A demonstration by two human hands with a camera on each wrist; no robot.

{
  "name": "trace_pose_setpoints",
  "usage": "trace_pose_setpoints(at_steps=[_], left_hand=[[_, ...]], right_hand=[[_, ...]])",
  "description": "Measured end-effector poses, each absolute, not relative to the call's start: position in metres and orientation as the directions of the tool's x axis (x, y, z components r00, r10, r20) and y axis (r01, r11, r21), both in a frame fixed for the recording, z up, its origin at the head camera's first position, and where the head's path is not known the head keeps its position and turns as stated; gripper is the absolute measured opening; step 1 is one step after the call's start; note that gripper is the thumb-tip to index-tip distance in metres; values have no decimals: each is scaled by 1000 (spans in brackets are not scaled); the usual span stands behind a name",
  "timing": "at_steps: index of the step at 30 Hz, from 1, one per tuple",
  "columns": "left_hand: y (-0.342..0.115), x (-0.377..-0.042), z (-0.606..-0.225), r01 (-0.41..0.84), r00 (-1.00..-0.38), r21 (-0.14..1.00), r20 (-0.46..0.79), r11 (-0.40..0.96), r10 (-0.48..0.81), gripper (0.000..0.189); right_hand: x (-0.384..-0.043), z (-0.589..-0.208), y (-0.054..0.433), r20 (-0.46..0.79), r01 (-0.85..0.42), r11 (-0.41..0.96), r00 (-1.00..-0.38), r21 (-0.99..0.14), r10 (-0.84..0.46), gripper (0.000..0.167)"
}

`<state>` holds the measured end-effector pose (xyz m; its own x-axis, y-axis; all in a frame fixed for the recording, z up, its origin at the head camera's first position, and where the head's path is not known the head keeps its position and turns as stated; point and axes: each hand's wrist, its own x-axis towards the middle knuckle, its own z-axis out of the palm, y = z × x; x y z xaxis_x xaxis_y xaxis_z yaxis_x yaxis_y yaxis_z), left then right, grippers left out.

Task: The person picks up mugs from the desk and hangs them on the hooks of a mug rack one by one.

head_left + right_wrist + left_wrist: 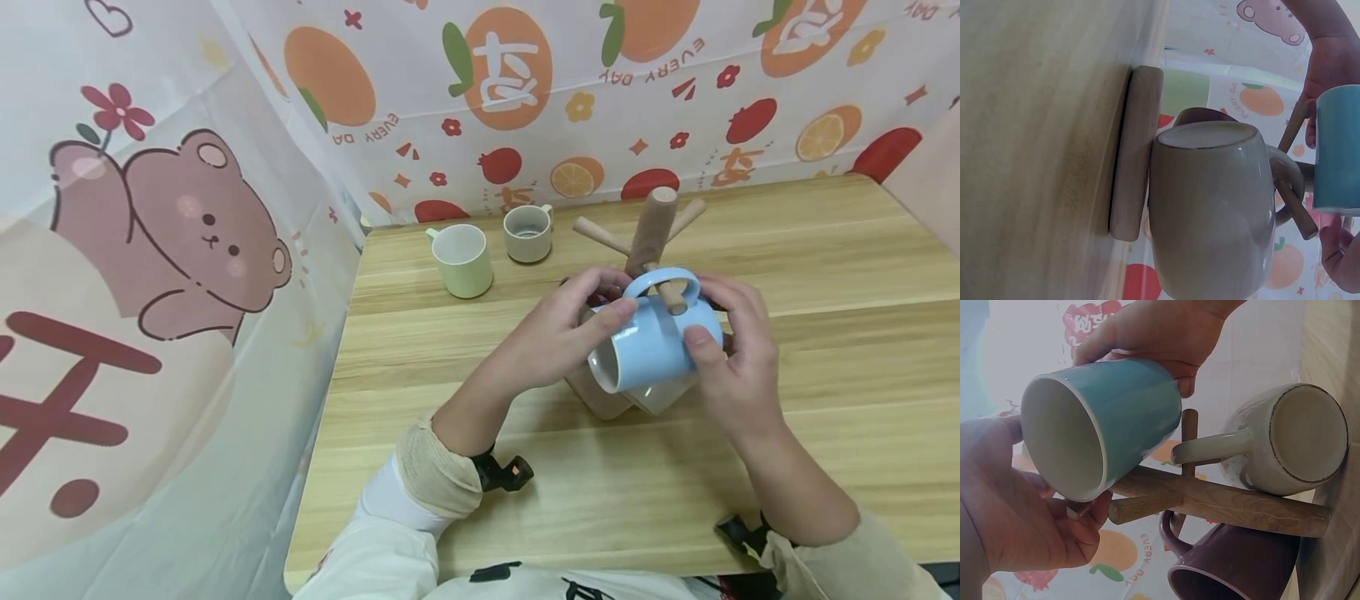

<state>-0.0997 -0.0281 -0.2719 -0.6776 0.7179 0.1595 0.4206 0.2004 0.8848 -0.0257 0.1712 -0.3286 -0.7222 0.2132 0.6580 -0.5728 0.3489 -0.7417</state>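
The left hand (562, 337) and right hand (742, 362) are bare. The white left sleeve (386, 533) has a wrinkly tan left cuff (438, 468) at its end. The right cuff (847, 558) is tan too. Each wrist has a black piece on it: the left clip (495, 475) is chunky, the right clip (738, 531) has some yellow. By the table's (615, 500) front edge, the white shirt (540, 587) has black marks.
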Motion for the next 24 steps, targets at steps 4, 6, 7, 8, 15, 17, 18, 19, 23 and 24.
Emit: trace_pose_setpoints(at_steps=[4,6,7,8,15,17,18,19,23,24], left_hand=[[-28,-100,-273,424,-678,884,166,197,716,33],[-27,-100,-273,425,-677,884,167,195,717,33],[-27,-100,-273,425,-675,884,167,194,718,33],[-27,-100,-273,425,-674,884,166,194,720,33],[-28,-101,-274,429,-665,884,167,188,728,32],[-28,-101,-274,428,-662,885,168,184,731,32],[-28,-101,-274,428,-660,885,167,183,733,32],[-28,-101,-273,428,-659,885,167,183,733,32],[-28,-101,-273,432,-651,884,168,179,740,33],[-28,-101,-273,435,-650,883,172,176,740,32]], right_hand=[[-26,-327,172,675,-566,396,-700,-724,233,45],[-27,-325,172,687,-563,422,-685,-711,243,46],[-28,-324,171,693,-563,434,-677,-704,247,48],[-29,-323,171,702,-566,443,-668,-695,248,50],[-36,-314,164,771,-630,460,-591,-625,238,71],[-37,-311,162,778,-640,463,-590,-613,215,74],[-38,-309,161,780,-644,465,-592,-608,201,75],[-38,-308,160,781,-646,466,-597,-605,186,76],[-39,-304,159,775,-636,499,-620,-589,125,78],[-39,-303,160,775,-633,510,-622,-582,112,78]])
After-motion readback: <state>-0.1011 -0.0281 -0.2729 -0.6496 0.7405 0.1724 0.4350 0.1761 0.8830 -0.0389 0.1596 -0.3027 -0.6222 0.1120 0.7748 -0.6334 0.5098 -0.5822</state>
